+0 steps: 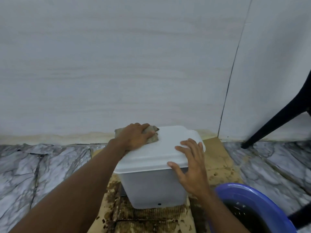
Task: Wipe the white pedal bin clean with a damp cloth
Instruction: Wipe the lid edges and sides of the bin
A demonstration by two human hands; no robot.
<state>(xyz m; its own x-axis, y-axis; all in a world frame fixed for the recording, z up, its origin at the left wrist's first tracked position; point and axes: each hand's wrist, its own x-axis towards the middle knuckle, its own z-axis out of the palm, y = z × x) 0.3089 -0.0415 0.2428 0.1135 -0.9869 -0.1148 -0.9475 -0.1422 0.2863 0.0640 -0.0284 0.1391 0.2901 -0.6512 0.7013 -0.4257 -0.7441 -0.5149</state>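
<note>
The white pedal bin [151, 185] stands on stained cardboard against the wall, its lid [170, 145] closed. My left hand [134, 137] presses a crumpled grey-brown cloth [154, 134] onto the lid's far left corner. Part of the cloth sticks out past my fingers and behind my hand. My right hand [190, 162] lies flat on the lid's near right edge with its fingers spread, the thumb hooked over the rim, holding nothing.
Stained, wet cardboard [151, 219] lies under the bin on the marble-patterned floor [42, 165]. A blue basin [239, 190] with dark water sits at the bottom right. A black chair leg [277, 120] slants down at the right. The white wall [117, 64] stands right behind the bin.
</note>
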